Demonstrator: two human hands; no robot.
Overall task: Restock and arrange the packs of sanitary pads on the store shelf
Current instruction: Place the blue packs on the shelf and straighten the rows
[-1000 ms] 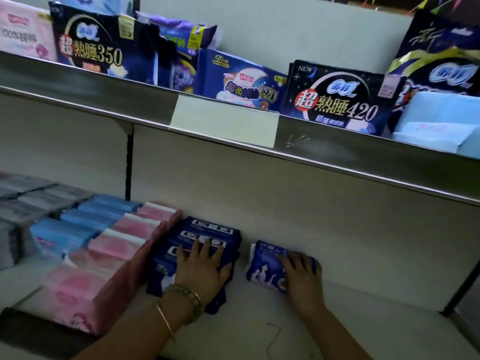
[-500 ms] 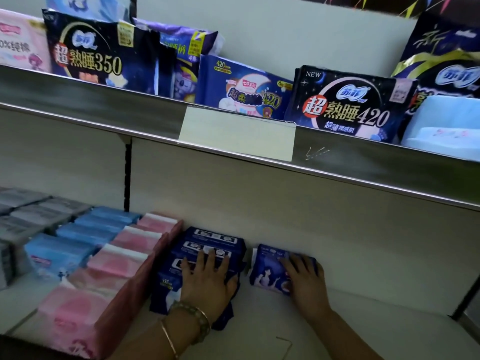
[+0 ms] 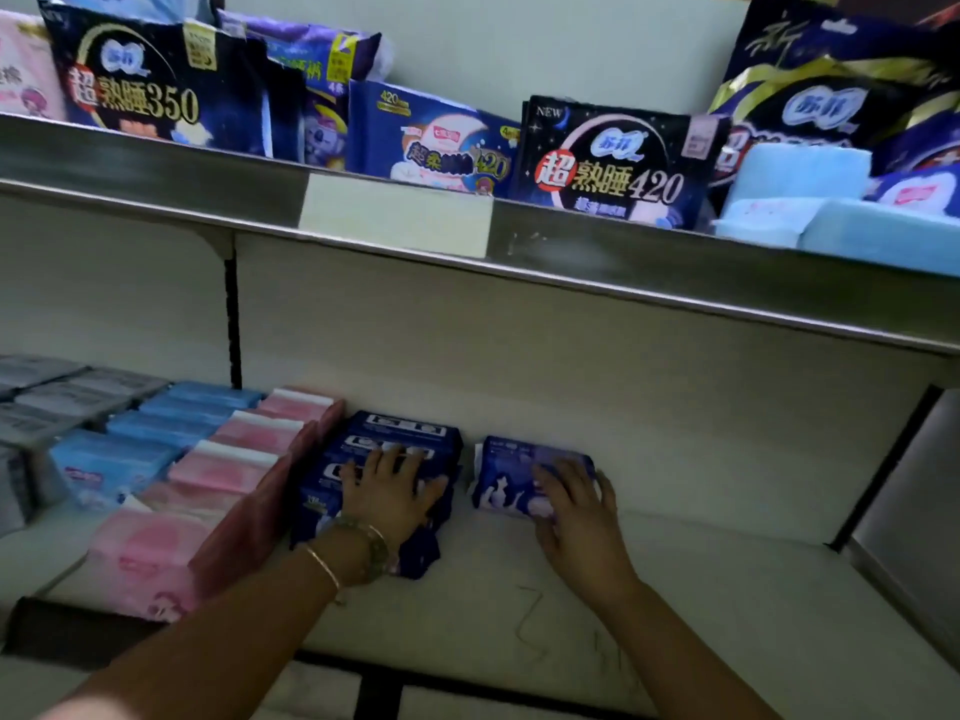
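At lower centre of the frame, on the white shelf [image 3: 701, 563], the left hand [image 3: 389, 491] presses flat on a row of dark navy plastic packs [image 3: 410, 431] — the right hand [image 3: 576, 511] lies open over a lone purple soft pack [image 3: 501, 480]. This looks like straightening; next, nudge that pack square beside the row.

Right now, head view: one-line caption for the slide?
Restocking: left hand flat on the dark blue packs, right hand on a lone purple pack, lower shelf.
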